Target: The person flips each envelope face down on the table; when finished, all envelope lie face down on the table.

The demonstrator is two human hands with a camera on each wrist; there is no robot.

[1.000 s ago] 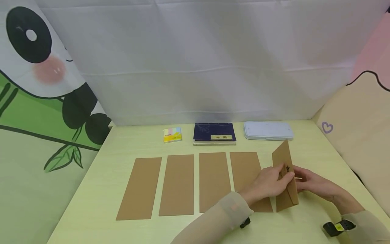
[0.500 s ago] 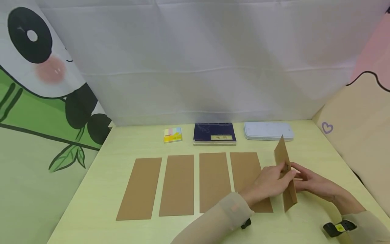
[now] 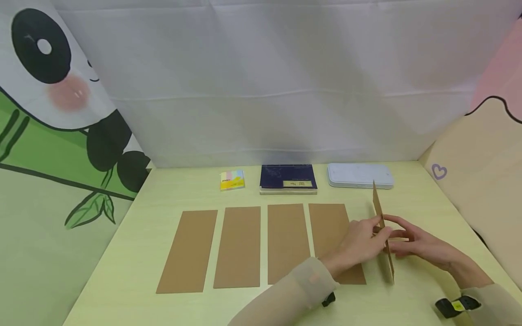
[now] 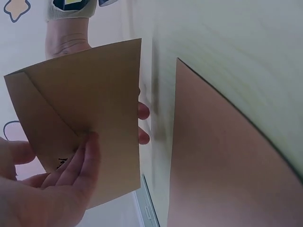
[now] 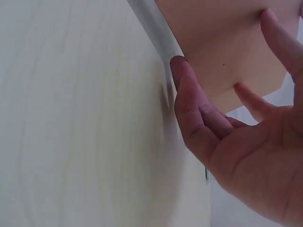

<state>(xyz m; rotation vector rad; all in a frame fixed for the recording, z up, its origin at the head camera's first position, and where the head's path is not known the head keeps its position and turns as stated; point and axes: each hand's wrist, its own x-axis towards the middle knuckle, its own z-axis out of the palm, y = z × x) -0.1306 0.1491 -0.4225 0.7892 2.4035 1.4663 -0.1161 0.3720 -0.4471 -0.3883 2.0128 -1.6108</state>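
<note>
A brown kraft paper envelope [image 3: 384, 233] stands on its edge between my hands at the right of the table. My left hand [image 3: 359, 244] grips it from the left, its fingers [image 4: 85, 156] lying on the flap side near a small black print. From the other side my right hand [image 3: 426, 246] holds it. In the right wrist view, two right fingertips touch the envelope's plain face [image 5: 225, 52] and other fingers [image 5: 189, 99] bend round its lower edge. Part of the envelope is hidden behind the left fingers.
Several flat brown envelopes [image 3: 236, 246] lie in a row on the pale table [image 3: 134, 253], the rightmost partly under my left hand. Behind them lie sticky notes [image 3: 232, 180], a navy notebook [image 3: 287, 177] and a pale blue case [image 3: 360, 175]. A white cloth [image 3: 261, 90] closes the back.
The envelope has turned from showing its flap side to nearly edge-on in the head view. Both hands keep their hold and have barely moved.
</note>
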